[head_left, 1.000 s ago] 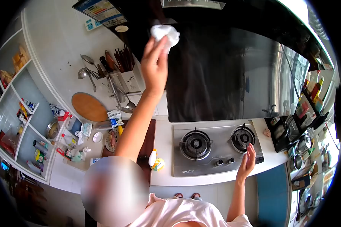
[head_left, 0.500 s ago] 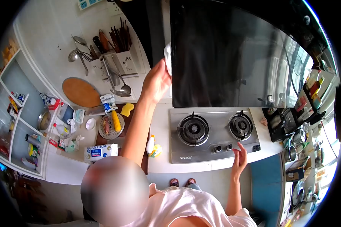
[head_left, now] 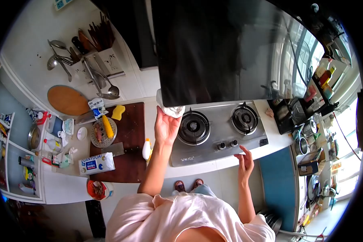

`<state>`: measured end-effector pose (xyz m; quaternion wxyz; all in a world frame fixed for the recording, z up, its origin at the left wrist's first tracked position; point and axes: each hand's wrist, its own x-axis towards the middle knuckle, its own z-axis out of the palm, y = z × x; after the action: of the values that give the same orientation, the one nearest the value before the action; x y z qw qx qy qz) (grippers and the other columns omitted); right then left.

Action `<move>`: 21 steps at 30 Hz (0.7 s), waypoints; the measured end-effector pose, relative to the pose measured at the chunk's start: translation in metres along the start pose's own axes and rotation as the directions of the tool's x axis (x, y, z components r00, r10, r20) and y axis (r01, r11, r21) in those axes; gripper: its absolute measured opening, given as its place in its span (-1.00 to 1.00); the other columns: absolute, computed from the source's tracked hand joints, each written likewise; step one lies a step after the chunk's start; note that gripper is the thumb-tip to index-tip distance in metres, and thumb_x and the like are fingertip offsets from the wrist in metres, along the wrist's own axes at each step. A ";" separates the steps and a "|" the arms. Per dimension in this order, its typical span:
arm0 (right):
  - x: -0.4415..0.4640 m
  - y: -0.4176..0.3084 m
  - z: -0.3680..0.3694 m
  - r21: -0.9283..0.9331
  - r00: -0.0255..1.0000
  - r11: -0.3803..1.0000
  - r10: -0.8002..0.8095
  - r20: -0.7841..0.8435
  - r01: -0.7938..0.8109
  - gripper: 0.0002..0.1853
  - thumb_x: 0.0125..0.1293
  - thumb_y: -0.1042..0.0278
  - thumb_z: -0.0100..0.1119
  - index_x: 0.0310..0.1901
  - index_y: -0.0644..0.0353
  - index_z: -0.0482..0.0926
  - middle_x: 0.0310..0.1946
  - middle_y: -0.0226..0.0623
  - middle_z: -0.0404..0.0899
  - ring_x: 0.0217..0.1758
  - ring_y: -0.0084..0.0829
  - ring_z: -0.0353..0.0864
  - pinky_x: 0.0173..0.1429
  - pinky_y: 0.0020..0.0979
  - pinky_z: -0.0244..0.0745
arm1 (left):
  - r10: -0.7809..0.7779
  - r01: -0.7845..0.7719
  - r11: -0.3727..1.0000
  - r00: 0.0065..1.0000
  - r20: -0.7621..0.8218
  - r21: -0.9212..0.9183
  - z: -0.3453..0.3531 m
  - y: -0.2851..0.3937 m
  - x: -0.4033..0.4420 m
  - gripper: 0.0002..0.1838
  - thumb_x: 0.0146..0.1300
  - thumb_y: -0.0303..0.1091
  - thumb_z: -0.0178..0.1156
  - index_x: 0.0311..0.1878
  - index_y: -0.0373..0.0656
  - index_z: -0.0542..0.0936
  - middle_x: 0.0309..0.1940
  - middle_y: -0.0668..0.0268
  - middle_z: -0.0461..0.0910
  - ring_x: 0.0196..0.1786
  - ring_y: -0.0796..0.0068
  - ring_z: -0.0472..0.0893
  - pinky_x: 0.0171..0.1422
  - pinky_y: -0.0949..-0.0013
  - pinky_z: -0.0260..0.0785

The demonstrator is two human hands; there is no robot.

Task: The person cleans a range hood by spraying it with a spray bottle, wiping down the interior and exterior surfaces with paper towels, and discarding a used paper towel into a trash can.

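My left hand (head_left: pixel 167 127) grips a crumpled white cloth or tissue (head_left: pixel 174 111) at the lower left corner of the black glossy hood panel (head_left: pixel 213 60). Part of the cloth wraps up along the panel's left edge. Below the panel is the steel two-burner stove (head_left: pixel 205 151), with its left burner just right of my left hand. My right hand (head_left: pixel 245 163) hovers near the stove's front edge, fingers slightly bent and apart, holding nothing. A white and yellow bottle (head_left: pixel 146 149) stands beside my left forearm.
To the left, a brown board (head_left: pixel 131 161) bears a cleaver, a yellow sponge (head_left: pixel 118 112) and a tissue pack (head_left: pixel 97 163). A plate with corn (head_left: pixel 107 126) lies near them. Utensils (head_left: pixel 99 76) hang on the wall. A rack (head_left: pixel 286 117) stands right of the stove.
My left hand has moved down the panel's left edge with the white cloth to its lower corner. My right hand has stayed near the stove front. The view has shifted downward.
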<state>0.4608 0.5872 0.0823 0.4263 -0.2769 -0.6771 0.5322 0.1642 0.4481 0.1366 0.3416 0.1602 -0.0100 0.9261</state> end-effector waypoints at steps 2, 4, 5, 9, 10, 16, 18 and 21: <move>0.001 -0.001 0.002 0.022 1.000 1.000 0.002 0.028 -0.003 -0.67 0.36 0.61 -0.02 0.15 0.33 0.44 0.09 -0.23 0.52 -0.19 -0.52 0.62 -0.06 -0.55 0.47 | -0.022 0.011 0.994 0.995 -0.101 -0.112 -0.003 -0.030 0.000 -0.62 0.46 -0.11 -0.07 0.14 -0.16 0.47 0.18 0.20 0.49 0.27 0.24 0.44 0.37 0.09 0.33; 0.003 -0.002 0.000 0.007 0.998 1.000 0.002 0.062 -0.003 -0.66 0.36 0.59 -0.01 0.16 0.31 0.44 0.08 -0.25 0.52 -0.17 -0.51 0.62 -0.05 -0.54 0.47 | -0.047 0.029 0.975 0.996 -0.076 -0.221 0.017 -0.054 0.003 -0.70 0.45 -0.24 -0.03 0.11 -0.16 0.52 0.15 0.23 0.53 0.22 0.22 0.48 0.37 0.04 0.33; 0.003 -0.004 -0.001 0.014 0.998 1.000 0.006 0.068 -0.007 -0.67 0.36 0.58 0.00 0.15 0.31 0.45 0.06 -0.26 0.52 -0.17 -0.51 0.62 -0.05 -0.53 0.47 | -0.008 -0.007 0.984 0.996 -0.087 -0.179 0.019 -0.061 0.004 -0.70 0.45 -0.24 -0.03 0.11 -0.16 0.51 0.14 0.23 0.53 0.22 0.23 0.48 0.37 0.04 0.32; 0.006 0.002 -0.014 0.035 0.996 0.999 -0.014 0.087 0.011 -0.67 0.36 0.57 0.02 0.15 0.32 0.44 0.04 -0.26 0.54 -0.18 -0.52 0.62 -0.06 -0.53 0.47 | 0.124 -0.127 0.992 0.986 -0.115 -0.020 0.029 -0.084 0.008 -0.68 0.44 -0.23 -0.02 0.12 -0.19 0.49 0.13 0.22 0.53 0.22 0.23 0.49 0.42 0.03 0.28; 0.005 0.005 -0.019 0.033 0.995 0.999 -0.002 0.100 -0.001 -0.67 0.36 0.56 0.03 0.15 0.33 0.44 0.04 -0.26 0.54 -0.18 -0.52 0.62 -0.06 -0.52 0.47 | 0.143 -0.142 0.990 0.984 -0.103 0.014 0.024 -0.089 0.009 -0.68 0.44 -0.23 -0.02 0.12 -0.20 0.49 0.14 0.22 0.52 0.22 0.22 0.48 0.43 0.04 0.26; 0.022 0.020 -0.060 -0.025 0.975 0.998 0.068 0.213 -0.064 -0.66 0.36 0.52 0.03 0.16 0.33 0.43 0.08 -0.21 0.53 -0.20 -0.48 0.63 -0.04 -0.51 0.48 | 0.058 -0.050 0.994 0.994 -0.087 0.096 0.026 -0.153 0.019 -0.63 0.44 -0.20 -0.02 0.14 -0.27 0.44 0.16 0.16 0.49 0.27 0.22 0.43 0.50 -0.01 0.13; 0.028 0.022 -0.073 -0.005 0.970 0.996 0.093 0.225 -0.094 -0.66 0.36 0.49 0.03 0.15 0.33 0.43 0.08 -0.21 0.53 -0.20 -0.47 0.64 -0.04 -0.50 0.48 | -0.014 0.013 0.998 1.000 -0.026 -0.056 0.030 -0.167 0.033 -0.63 0.46 -0.19 -0.10 0.15 -0.20 0.46 0.17 0.20 0.50 0.29 0.22 0.42 0.47 -0.08 0.13; 0.042 0.021 -0.093 0.001 0.965 0.996 0.091 0.244 -0.094 -0.66 0.38 0.45 0.01 0.16 0.34 0.42 0.09 -0.20 0.53 -0.20 -0.46 0.64 -0.04 -0.48 0.48 | 0.043 -0.050 0.982 0.998 -0.043 -0.182 0.027 -0.163 0.053 -0.61 0.39 -0.17 -0.11 0.11 -0.12 0.55 0.17 0.24 0.53 0.29 0.28 0.42 0.47 -0.07 0.07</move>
<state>0.5197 0.6724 0.0808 0.3163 -0.2381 -0.7072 0.5858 0.2377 0.6034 0.1638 0.3331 0.1098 -0.0920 0.9320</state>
